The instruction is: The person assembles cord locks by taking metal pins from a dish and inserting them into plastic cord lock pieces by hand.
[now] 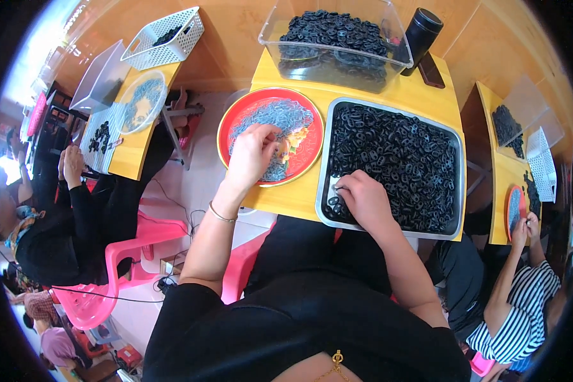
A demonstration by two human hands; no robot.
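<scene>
My left hand (251, 153) rests on a red round plate (232, 118) heaped with small grey-blue pieces, its fingers curled into the pile. My right hand (363, 200) lies in the near left corner of a metal tray (326, 137) filled with several black ring-shaped parts, its fingers bent down on the parts. Whether either hand has a piece pinched between the fingers cannot be made out. Both plate and tray sit on a small yellow table (420, 92) in front of me.
A clear plastic bin (274, 25) of black rings stands behind the plate and tray, with a black bottle (421, 32) and a dark phone (430, 70) beside it. People sit at similar yellow tables on my left (130, 159) and right (498, 172). Pink plastic chairs (124, 254) stand on the left.
</scene>
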